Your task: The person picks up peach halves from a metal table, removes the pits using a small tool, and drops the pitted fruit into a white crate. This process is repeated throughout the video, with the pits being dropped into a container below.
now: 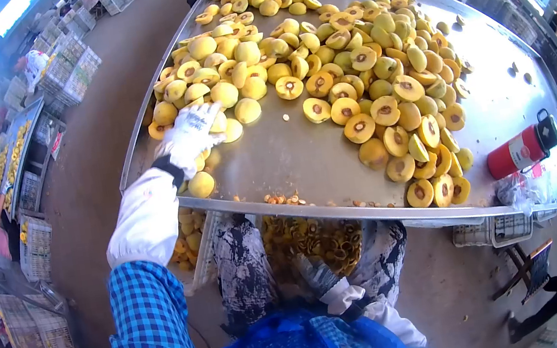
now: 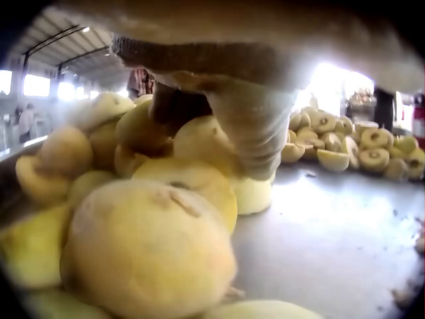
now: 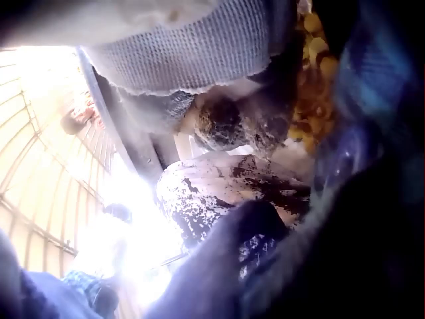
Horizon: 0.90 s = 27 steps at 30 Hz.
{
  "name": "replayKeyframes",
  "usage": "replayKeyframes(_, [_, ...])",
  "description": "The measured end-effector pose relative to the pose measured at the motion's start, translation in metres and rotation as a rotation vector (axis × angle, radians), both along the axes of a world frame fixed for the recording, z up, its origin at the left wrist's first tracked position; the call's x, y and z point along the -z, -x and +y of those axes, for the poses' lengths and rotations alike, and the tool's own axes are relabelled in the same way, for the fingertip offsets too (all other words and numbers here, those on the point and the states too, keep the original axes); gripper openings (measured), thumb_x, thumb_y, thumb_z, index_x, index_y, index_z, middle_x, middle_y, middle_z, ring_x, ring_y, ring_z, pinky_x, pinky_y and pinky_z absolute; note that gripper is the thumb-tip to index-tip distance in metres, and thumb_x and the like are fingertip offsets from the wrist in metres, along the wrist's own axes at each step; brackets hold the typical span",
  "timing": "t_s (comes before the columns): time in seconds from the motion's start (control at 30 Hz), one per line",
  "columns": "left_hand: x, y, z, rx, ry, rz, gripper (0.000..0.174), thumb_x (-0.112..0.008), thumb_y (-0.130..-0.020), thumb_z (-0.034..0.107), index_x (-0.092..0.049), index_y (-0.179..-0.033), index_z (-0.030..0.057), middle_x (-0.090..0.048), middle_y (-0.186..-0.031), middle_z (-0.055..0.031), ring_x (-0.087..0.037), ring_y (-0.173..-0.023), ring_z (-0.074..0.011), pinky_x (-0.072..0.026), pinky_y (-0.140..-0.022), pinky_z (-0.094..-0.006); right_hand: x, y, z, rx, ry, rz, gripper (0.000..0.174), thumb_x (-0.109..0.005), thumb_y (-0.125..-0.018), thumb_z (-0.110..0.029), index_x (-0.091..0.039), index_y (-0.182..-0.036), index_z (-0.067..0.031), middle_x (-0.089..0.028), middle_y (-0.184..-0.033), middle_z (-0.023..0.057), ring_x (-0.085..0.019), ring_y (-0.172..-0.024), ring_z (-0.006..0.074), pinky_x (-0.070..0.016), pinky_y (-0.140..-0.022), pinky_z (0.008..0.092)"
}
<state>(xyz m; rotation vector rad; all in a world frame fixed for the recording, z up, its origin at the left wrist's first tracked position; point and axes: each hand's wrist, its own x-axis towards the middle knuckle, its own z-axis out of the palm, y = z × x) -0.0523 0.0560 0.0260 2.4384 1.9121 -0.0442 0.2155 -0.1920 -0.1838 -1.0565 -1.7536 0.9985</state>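
Note:
My left hand [image 1: 192, 135], in a white glove, reaches to the near left end of a heap of yellow peach halves [image 1: 202, 47] on a metal table. In the left wrist view its thumb and fingers come down around a peach half [image 2: 202, 141], with a large peach half [image 2: 149, 249] close in front. Down between my knees, my right hand [image 1: 317, 275], in a dirty grey glove, hangs over a container of peach pieces [image 1: 331, 238]. The right wrist view shows its fingers [image 3: 219, 123] bent and soiled; I cannot tell whether they hold anything.
More peach halves [image 1: 384, 111], many with pits showing, spread across the metal table [image 1: 277, 167]. Pit scraps [image 1: 282, 200] lie along its near edge. A red flask [image 1: 517, 153] lies at the right beside a plastic bag [image 1: 522, 191]. Below the table stands a crate [image 1: 200, 254].

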Motion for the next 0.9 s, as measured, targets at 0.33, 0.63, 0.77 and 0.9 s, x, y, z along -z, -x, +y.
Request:
replayKeyframes(0.33, [0.053, -0.071, -0.128, -0.203, 0.544, -2.375, 0.055, -0.048, -0.086, 0.050, -0.051, -0.114, 0.0024, -0.058, -0.104, -0.0226, -0.063, -0.078, -0.0318, -0.0533, -0.053, -0.0295, -0.119, -0.017, 0.020, 0.009, -0.020, -0.004, 0.013, -0.049, -0.090, -0.016, -0.055, -0.092, -0.0051, -0.053, -0.066, 0.0141, -0.056, -0.058, 0.0313, -0.0417, -0.046, 0.0397])
replayKeyframes(0.63, [0.059, -0.136, -0.184, -0.323, 0.474, -2.261, 0.063, -0.040, -0.088, 0.054, -0.053, -0.107, -0.0034, -0.062, -0.086, -0.0190, -0.063, -0.073, -0.0272, -0.0529, -0.062, -0.0342, -0.166, -0.017, 0.021, 0.092, -0.065, -0.292, 0.015, -0.049, -0.090, -0.016, -0.054, -0.088, -0.0021, -0.056, -0.067, 0.0204, -0.056, -0.062, 0.0389, -0.0411, -0.051, 0.0442])
replayKeyframes(0.77, [0.072, -0.142, -0.190, -0.287, 0.363, -2.211, 0.059, -0.039, -0.090, 0.051, -0.053, -0.107, -0.0036, -0.062, -0.086, -0.0180, -0.061, -0.079, -0.0252, -0.0513, -0.070, -0.0335, -0.147, -0.020, 0.019, 0.024, -0.497, -0.563, 0.027, -0.051, -0.081, -0.006, -0.054, -0.106, 0.0019, -0.057, -0.085, 0.0216, -0.057, -0.062, 0.0342, -0.0440, -0.050, 0.0410])
replayKeyframes(0.9, [0.082, -0.144, -0.197, -0.145, 0.229, -2.118, 0.054, -0.039, -0.092, 0.047, -0.053, -0.108, -0.0031, -0.062, -0.087, -0.0165, -0.060, -0.079, -0.0233, -0.0491, -0.075, -0.0320, -0.126, -0.011, 0.018, 0.048, -0.488, -0.579, 0.030, -0.046, -0.084, -0.011, -0.051, -0.112, -0.0014, -0.055, -0.083, 0.0214, -0.057, -0.061, 0.0345, -0.0451, -0.049, 0.0423])
